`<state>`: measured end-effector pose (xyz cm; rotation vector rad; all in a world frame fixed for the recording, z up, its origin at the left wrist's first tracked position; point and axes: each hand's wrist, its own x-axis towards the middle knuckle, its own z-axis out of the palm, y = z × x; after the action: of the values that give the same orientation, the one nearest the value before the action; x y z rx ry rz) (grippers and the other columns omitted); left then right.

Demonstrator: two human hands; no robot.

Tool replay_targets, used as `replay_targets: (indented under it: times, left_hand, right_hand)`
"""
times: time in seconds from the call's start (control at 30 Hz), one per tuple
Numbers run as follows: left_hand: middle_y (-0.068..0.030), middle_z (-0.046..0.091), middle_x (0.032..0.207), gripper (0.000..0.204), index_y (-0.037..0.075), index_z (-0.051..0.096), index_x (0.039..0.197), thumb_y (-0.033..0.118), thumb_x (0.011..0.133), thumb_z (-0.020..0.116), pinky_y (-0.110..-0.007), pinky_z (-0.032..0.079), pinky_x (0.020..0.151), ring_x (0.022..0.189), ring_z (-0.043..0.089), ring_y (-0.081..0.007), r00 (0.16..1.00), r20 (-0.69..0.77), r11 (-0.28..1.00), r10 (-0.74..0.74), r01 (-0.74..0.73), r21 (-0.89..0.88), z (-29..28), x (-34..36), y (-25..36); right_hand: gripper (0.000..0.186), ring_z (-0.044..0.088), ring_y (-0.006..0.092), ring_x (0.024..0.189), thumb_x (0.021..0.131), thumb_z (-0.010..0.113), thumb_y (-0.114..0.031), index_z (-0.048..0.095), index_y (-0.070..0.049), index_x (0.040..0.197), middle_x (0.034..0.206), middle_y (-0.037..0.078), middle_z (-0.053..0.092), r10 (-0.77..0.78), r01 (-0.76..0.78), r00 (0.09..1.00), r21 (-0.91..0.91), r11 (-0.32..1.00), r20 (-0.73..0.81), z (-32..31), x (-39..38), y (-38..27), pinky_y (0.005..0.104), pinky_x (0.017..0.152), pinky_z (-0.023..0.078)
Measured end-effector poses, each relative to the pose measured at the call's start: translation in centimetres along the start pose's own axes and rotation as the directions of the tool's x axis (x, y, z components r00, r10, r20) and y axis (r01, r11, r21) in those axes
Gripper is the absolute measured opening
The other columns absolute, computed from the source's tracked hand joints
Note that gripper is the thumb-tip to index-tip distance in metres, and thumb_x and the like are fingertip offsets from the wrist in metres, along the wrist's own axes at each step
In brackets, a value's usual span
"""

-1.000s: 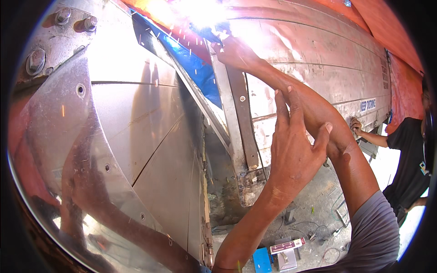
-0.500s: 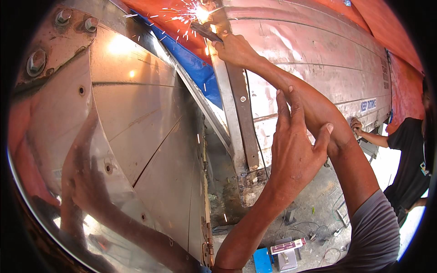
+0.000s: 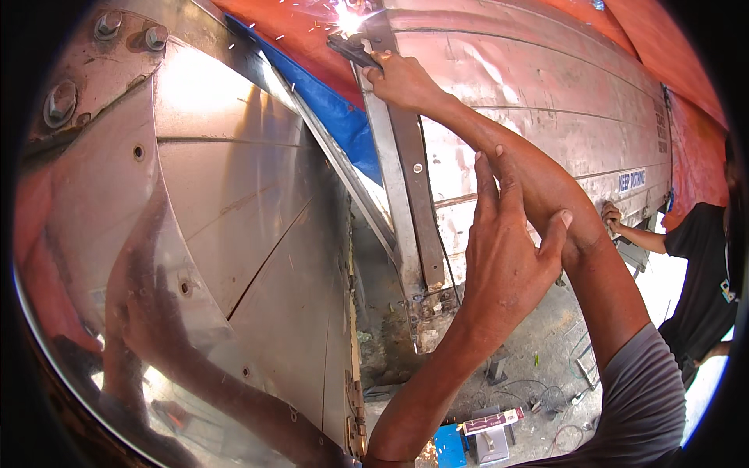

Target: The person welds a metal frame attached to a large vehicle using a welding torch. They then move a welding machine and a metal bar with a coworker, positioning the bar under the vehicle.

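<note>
My right hand grips a dark welding electrode holder high up at the metal frame. A bright arc burns just beyond the holder's tip, with a few sparks, and its glare hides the joint. Below it runs a brown upright metal post with a silver strip along its left side. My left hand is open, its extended fingers lying against my right forearm.
A shiny metal panel fills the left, under large bolts. Pinkish ribbed siding stands right. Orange sheeting and a blue tarp hang behind. Another person touches the siding. Cables and a box are on the floor.
Fewer sparks fly from the arc, and its reflection on the left panel has grown brighter and larger. Sparks now show near the blue object below. Both hands hold nearly the same place.
</note>
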<state>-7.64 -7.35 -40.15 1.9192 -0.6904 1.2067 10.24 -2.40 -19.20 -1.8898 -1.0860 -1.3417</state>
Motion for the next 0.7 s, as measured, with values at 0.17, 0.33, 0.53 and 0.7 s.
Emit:
replay_targets:
  times: [0.17,0.33,0.53,0.7]
  left_hand:
    - [-0.0479,0.022,0.159,0.100,-0.015,0.018,0.159,0.032,0.093,0.075,-0.050,0.041,0.118,0.147,0.035,-0.0581,1.000,0.006,1.000,-0.009,0.009,0.016,-0.4,0.1,0.3]
    - [-0.0477,0.021,0.159,0.100,-0.015,0.018,0.159,0.033,0.093,0.074,-0.050,0.039,0.119,0.149,0.032,-0.0573,1.000,0.000,0.999,0.010,-0.010,0.039,-0.3,0.1,0.0]
    - [-0.0480,0.021,0.159,0.100,-0.015,0.018,0.159,0.034,0.093,0.074,-0.050,0.040,0.119,0.148,0.034,-0.0575,1.000,0.003,0.999,0.014,-0.014,0.050,-0.4,0.1,-0.2]
    - [-0.0487,0.023,0.158,0.099,-0.014,0.019,0.159,0.035,0.093,0.075,-0.050,0.042,0.116,0.146,0.036,-0.0583,1.000,0.007,0.999,-0.012,0.012,0.044,-0.5,0.0,0.2]
  right_hand:
    - [0.059,0.069,0.0465,0.110,0.104,0.052,-0.039,0.056,0.004,0.145,0.125,0.033,0.067,-0.014,0.014,1.000,0.008,1.000,0.000,-0.5,-0.1,-0.5,0.0494,0.101,0.054]
    - [0.058,0.072,0.0444,0.105,0.104,0.053,-0.040,0.057,0.001,0.145,0.117,0.032,0.071,-0.036,0.035,0.999,-0.012,0.999,-0.015,-0.3,0.0,-0.5,0.0489,0.097,0.056]
    - [0.059,0.072,0.0425,0.102,0.105,0.052,-0.042,0.057,0.001,0.146,0.112,0.030,0.072,0.028,-0.025,0.997,-0.050,0.998,0.074,-1.1,0.3,-1.2,0.0495,0.096,0.056]
    - [0.061,0.071,0.0423,0.105,0.104,0.052,-0.043,0.058,0.003,0.143,0.113,0.031,0.071,-0.050,0.050,0.999,0.051,0.997,0.006,-0.5,0.3,-0.5,0.0492,0.098,0.054]
